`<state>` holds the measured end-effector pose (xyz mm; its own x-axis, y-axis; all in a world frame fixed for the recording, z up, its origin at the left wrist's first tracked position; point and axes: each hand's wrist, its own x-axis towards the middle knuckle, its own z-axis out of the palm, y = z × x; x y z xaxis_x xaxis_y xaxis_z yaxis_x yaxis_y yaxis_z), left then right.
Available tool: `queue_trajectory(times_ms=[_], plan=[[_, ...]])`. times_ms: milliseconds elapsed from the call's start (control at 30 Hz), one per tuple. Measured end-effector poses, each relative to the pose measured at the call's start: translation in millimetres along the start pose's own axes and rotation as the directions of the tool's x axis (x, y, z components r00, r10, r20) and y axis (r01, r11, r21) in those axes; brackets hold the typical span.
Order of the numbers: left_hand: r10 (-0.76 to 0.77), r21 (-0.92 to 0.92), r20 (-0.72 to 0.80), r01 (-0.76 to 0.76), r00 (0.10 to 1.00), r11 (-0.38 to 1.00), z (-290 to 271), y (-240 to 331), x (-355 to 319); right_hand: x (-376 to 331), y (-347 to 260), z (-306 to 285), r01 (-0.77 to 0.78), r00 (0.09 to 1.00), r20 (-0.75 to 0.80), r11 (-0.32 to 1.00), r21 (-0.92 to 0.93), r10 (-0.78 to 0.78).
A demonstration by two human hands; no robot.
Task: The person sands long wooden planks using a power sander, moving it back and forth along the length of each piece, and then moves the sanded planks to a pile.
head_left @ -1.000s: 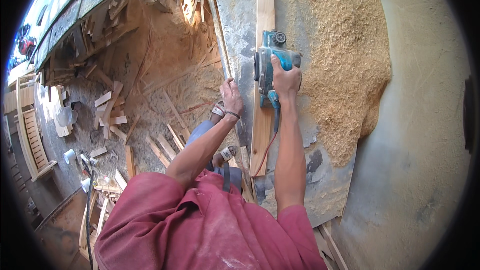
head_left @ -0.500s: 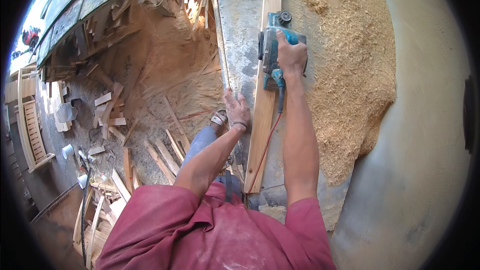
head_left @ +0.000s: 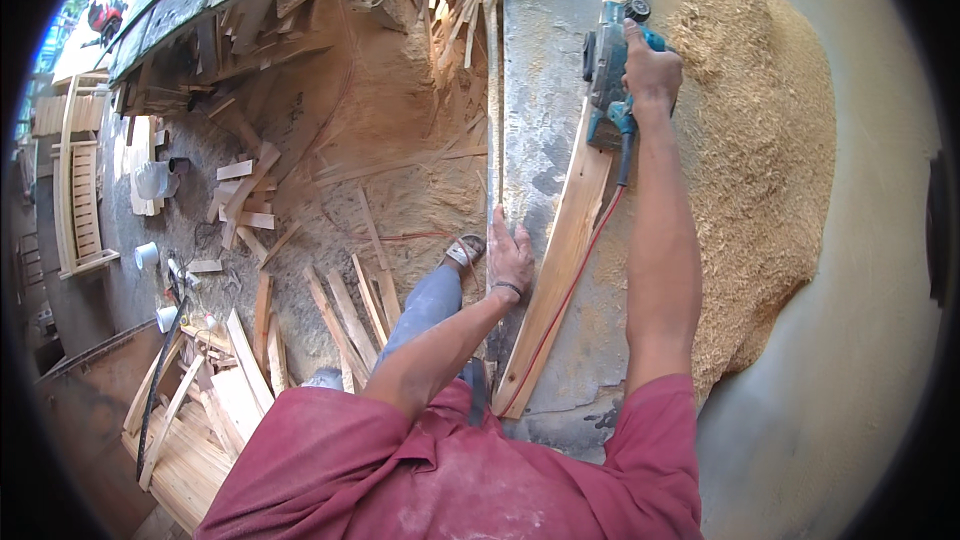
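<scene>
My right hand (head_left: 654,75) is closed around the handle of a teal electric planer (head_left: 608,80), which sits on a long wooden board (head_left: 560,270). The board lies lengthwise on a grey, dust-covered workbench (head_left: 545,70). From the back of the planer a red cord (head_left: 570,315) trails along the board toward my body. My left hand (head_left: 512,258) lies on the bench's left edge, beside the board and apart from it, fingers stretched out and holding nothing.
A large heap of wood shavings (head_left: 755,160) covers the bench's right side. Scrap slats (head_left: 345,315) and offcuts (head_left: 245,195) litter the ground at left. Stacked boards (head_left: 195,430) lie at lower left. A slatted wooden frame (head_left: 85,190) stands at far left.
The view has shifted, so the bench and the heap appear farther right. My right hand still grips the planer, which is a little farther along the board. My left hand stays at the bench edge.
</scene>
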<state>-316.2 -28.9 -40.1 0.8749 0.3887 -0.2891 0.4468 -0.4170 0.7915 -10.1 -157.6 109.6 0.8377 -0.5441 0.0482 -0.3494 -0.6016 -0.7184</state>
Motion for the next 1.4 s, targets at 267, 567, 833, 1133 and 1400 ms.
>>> queue_trajectory(times_ms=[267,567,833,1133,1400], plan=[[-0.002,-0.032,0.019,0.003,1.000,0.999,-4,3,-1,48,-37,13,-0.059,0.993,0.111,0.994,0.097,0.048],[-0.015,-0.063,0.035,0.017,0.999,0.998,-8,5,0,83,-56,32,-0.046,0.991,0.129,0.992,0.119,0.030],[0.011,-0.068,0.024,-0.009,1.000,0.998,-8,3,0,107,-74,41,-0.014,0.993,0.118,0.988,0.157,-0.004],[-0.002,-0.061,0.037,0.004,0.999,0.998,-13,12,0,150,-81,55,-0.028,0.991,0.133,0.993,0.117,0.012],[-0.014,-0.109,0.052,0.020,0.999,0.994,-12,6,-2,194,-88,72,0.010,0.991,0.131,0.994,0.111,-0.024]])
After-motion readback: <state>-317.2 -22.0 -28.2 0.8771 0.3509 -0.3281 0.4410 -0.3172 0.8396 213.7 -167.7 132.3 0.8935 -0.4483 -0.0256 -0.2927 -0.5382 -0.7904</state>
